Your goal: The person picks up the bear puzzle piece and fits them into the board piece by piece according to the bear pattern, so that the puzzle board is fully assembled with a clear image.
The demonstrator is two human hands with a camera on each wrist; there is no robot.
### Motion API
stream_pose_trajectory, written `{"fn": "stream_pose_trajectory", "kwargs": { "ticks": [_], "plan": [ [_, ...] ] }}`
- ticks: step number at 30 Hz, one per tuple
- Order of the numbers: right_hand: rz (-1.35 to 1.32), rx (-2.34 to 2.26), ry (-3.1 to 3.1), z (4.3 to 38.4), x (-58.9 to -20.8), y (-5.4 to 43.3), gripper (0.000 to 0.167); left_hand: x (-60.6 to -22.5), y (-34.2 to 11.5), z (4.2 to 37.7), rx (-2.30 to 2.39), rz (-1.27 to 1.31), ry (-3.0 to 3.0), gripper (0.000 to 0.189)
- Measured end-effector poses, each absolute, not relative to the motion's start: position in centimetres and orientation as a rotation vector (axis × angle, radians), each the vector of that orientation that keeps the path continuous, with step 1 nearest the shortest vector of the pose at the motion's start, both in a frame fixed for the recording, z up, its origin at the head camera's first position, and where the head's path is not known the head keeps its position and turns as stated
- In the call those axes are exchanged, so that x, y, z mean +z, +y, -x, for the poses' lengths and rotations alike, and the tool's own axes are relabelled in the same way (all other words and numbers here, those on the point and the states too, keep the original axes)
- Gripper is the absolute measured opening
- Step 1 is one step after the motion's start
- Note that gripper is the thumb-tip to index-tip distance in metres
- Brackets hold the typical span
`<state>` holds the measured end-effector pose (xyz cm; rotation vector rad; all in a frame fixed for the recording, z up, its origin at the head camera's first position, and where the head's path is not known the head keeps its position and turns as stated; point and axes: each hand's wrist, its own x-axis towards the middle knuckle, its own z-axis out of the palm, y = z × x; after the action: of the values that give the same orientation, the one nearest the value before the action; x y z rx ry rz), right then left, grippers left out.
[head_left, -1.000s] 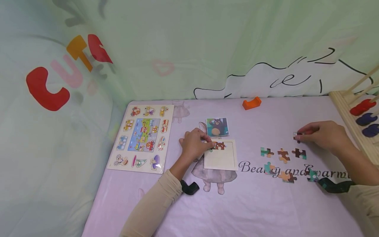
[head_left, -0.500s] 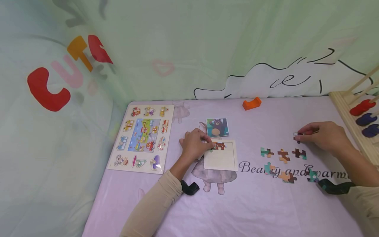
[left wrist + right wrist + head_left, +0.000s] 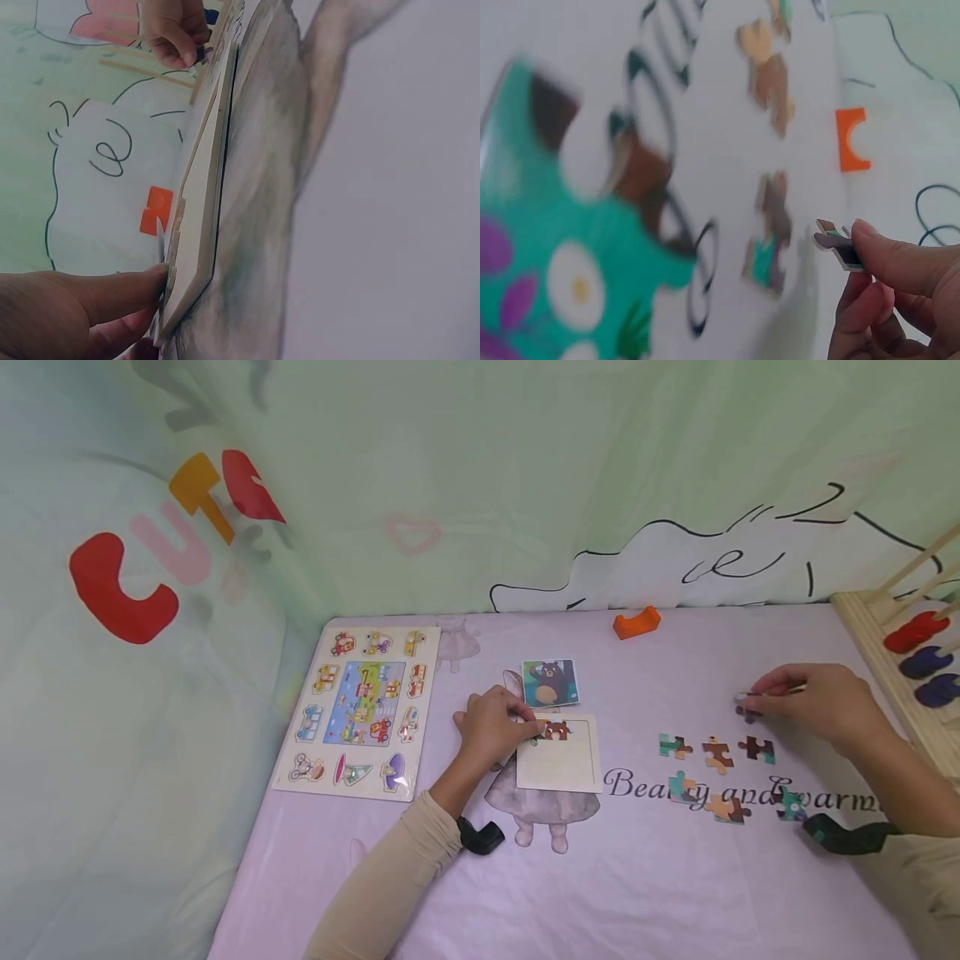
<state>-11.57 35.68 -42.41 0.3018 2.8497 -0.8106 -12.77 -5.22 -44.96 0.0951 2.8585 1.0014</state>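
Note:
My right hand (image 3: 817, 702) pinches a small jigsaw piece (image 3: 838, 244) between thumb and fingers, raised off the table at the right. Below it lie several loose jigsaw pieces (image 3: 717, 754) in two rough rows, brown, tan and teal. At the centre, my left hand (image 3: 491, 722) holds the upper left corner of a cream puzzle tray (image 3: 558, 768), its thumb on top. Joined brown bear pieces (image 3: 557, 729) sit along the tray's top edge, partly covered by the thumb. Just above the tray lies a bear picture card (image 3: 551, 683).
A vehicle peg puzzle board (image 3: 330, 783) lies at the left. An orange notched block (image 3: 637, 623) stands near the back edge. On the far right is a wooden bead frame (image 3: 873, 627) with red and blue beads. Printed curtains hang behind and to the left.
The right hand has shifted slightly left, and the jigsaw piece in its fingers has turned. My left hand stays on the tray corner.

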Motion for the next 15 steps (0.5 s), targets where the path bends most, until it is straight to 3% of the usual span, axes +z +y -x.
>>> {"fn": "stream_pose_trajectory", "kwargs": {
  "ticks": [8, 15],
  "plan": [
    [-0.183, -0.895, 2.79, 11.7, -41.3, 33.3, 0.054, -45.1, -5.3, 12.8, 1.005, -0.095, 2.861, 0.019],
    [-0.121, -1.0, 2.68, 12.1, -41.0, 31.3, 0.043, -45.0, -5.2, 12.9, 1.009, -0.092, 2.858, 0.018]
  ]
}}
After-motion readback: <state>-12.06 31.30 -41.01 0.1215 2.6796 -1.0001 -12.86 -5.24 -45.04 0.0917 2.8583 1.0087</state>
